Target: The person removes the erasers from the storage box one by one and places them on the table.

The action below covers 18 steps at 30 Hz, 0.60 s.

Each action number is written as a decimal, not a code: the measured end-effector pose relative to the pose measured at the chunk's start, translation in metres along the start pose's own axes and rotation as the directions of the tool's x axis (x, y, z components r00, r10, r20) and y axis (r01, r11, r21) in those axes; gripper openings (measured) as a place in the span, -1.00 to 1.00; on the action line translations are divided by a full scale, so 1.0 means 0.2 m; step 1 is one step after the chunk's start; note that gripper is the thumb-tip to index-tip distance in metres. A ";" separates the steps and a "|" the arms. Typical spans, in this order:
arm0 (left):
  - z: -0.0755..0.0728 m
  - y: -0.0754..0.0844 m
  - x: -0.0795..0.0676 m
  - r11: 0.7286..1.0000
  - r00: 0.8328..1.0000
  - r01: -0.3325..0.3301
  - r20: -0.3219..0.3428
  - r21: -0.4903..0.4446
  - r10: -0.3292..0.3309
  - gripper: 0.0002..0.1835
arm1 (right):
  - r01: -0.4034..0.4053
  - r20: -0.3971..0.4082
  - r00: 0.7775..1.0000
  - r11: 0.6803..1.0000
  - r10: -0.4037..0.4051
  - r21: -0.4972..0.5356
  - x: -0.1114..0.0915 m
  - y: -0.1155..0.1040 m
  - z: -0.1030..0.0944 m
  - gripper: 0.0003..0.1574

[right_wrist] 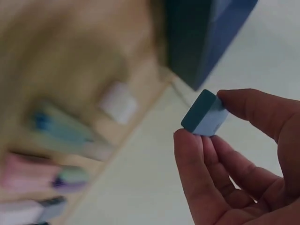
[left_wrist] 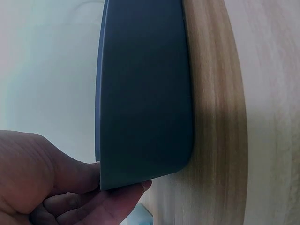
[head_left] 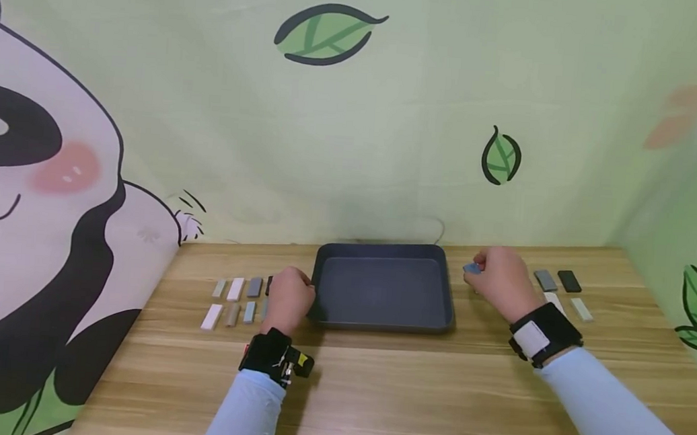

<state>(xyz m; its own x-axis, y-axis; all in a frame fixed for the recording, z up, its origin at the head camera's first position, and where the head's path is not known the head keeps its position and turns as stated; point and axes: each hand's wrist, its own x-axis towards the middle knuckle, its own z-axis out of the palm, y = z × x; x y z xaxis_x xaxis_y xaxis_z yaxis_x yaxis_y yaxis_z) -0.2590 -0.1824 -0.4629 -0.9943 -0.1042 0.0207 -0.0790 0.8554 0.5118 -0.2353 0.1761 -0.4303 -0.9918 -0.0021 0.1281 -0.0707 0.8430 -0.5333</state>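
Observation:
A dark grey rectangular tray [head_left: 386, 291] lies on the wooden table. My left hand [head_left: 288, 299] is at its left edge; in the left wrist view the thumb and fingers pinch the tray's rim [left_wrist: 143, 93] near a corner. My right hand [head_left: 506, 282] is past the tray's right side, apart from it. Between thumb and fingertips it pinches a small blue block [right_wrist: 206, 115] with rounded edges, held up off the table in the right wrist view.
Left of the tray, small flat blocks lie in two rows, among them a white block [head_left: 211, 316] and a tan block [head_left: 232, 315]; my left hand partly hides some. More blocks, including a black block [head_left: 569, 281], lie beyond my right wrist. A printed cloth wall [head_left: 390, 146] stands behind the table.

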 end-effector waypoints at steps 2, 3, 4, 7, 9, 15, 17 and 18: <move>0.00 0.00 0.00 1.000 1.000 -0.005 0.006 0.000 0.005 -0.86 | -0.018 -0.025 1.000 1.000 0.018 -0.001 -0.03 0.05 0.03 -0.67; 0.00 -0.01 0.00 1.000 1.000 -0.005 0.009 -0.003 0.005 -0.85 | -0.023 -0.041 0.999 1.000 0.023 -0.002 -0.05 0.07 0.04 -0.70; 0.00 -0.01 0.01 1.000 1.000 -0.003 0.011 -0.006 0.003 -0.85 | -0.030 -0.058 0.998 0.999 0.030 -0.011 -0.07 0.08 0.05 -0.71; 0.00 -0.01 0.01 1.000 1.000 0.011 0.022 -0.018 -0.010 -0.84 | -0.053 -0.098 0.994 0.998 0.050 -0.027 -0.11 0.10 0.08 -0.75; 0.00 -0.01 0.01 0.999 1.000 0.023 0.019 -0.021 -0.023 -0.86 | -0.048 -0.117 0.992 0.998 0.043 -0.039 -0.14 0.11 0.10 -0.73; 0.00 0.00 0.00 0.999 0.999 0.043 0.026 -0.024 -0.042 -0.89 | -0.059 -0.123 0.991 0.996 0.051 -0.070 -0.18 0.12 0.14 -0.67; 0.01 0.00 0.00 0.999 0.998 0.049 0.033 -0.023 -0.048 -0.88 | -0.075 -0.117 0.991 0.995 0.066 -0.071 -0.19 0.13 0.14 -0.67; 0.01 0.00 0.00 0.998 0.998 0.054 0.038 -0.026 -0.053 -0.88 | -0.076 -0.119 0.991 0.995 0.068 -0.069 -0.19 0.13 0.15 -0.68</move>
<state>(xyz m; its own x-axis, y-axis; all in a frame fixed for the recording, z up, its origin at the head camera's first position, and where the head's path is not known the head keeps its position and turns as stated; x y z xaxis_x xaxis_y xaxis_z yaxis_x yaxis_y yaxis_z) -0.2590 -0.1819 -0.4639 -0.9908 -0.1296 -0.0394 -0.1305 0.8352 0.5342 -0.2025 0.1829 -0.4737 -0.9746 0.1189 0.1900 0.0128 0.8760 -0.4822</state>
